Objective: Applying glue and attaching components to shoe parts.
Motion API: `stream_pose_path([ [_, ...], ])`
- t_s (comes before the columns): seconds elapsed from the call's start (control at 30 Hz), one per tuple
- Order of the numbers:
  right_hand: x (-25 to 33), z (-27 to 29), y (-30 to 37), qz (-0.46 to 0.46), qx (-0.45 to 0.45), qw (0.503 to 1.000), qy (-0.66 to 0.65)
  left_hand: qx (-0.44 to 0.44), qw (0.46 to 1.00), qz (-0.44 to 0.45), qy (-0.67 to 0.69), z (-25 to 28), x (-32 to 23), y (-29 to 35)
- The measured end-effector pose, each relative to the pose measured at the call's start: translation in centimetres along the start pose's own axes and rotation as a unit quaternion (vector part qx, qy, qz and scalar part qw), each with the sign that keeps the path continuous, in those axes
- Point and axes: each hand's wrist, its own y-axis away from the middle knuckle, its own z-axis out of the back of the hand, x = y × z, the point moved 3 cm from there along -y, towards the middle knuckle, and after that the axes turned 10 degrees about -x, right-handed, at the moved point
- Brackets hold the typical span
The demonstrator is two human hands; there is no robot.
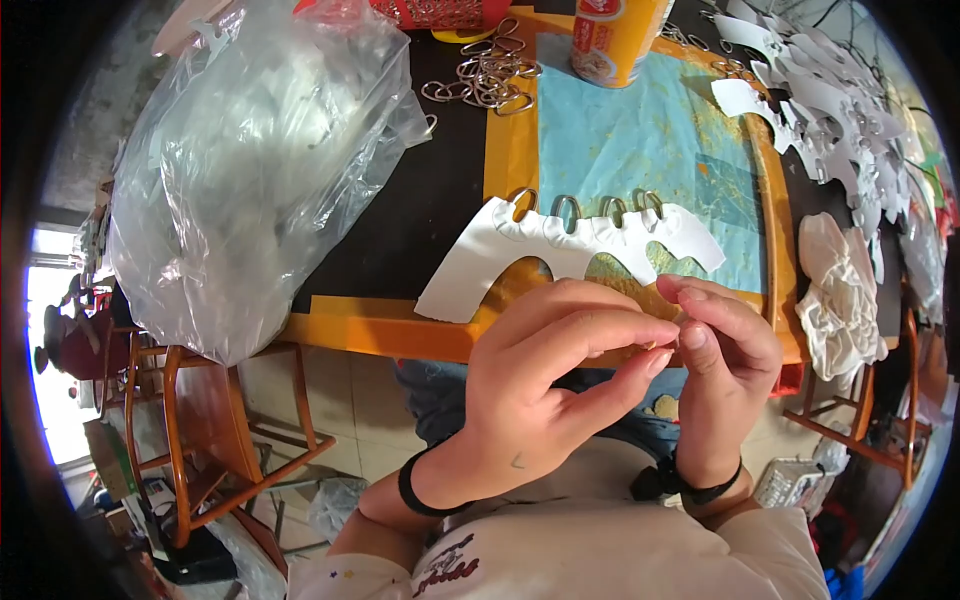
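My left hand (560,385) and my right hand (728,365) meet above the table's near edge, thumbs and forefingers pinched close together. Something tiny, perhaps yellowish, may be between the left fingertips, but it is too small to name. Just beyond the hands lies a white cut-out strip (465,265) with curved notches along its lower side. Several metal rings (568,208) stand up from tabs along its upper edge. Part of the strip's right half is close behind my fingertips, and neither hand clearly holds it.
A large clear plastic bag (260,170) covers the table's left. Loose metal rings (490,75) are heaped near a yellow cup (615,40) at the back. White cut-out pieces (830,100) pile up at the right, beside a crumpled cream cloth (840,290). Wooden chairs (215,410) stand at left.
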Motion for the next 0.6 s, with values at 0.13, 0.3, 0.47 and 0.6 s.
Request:
stream_pose_path([
  [0.13, -0.2, 0.2, 0.1, -0.08, -0.037, 0.995, -0.051, 0.023, 0.997, 0.058, 0.043, 0.0, -0.1, 0.3],
  [0.3, -0.9, 0.5, 0.2, -0.17, -0.038, 0.975, -0.139, 0.02, 1.0, 0.004, -0.007, 0.1, -0.2, 0.2],
  [0.47, -1.4, -0.1, 0.2, -0.118, -0.021, 0.977, -0.177, 0.006, 0.999, 0.038, 0.005, 0.4, -0.3, 0.7],
  [0.6, -1.3, -0.4, -0.2, -0.075, -0.006, 0.981, -0.181, 0.028, 0.997, 0.049, 0.044, 0.8, -0.7, 0.6],
])
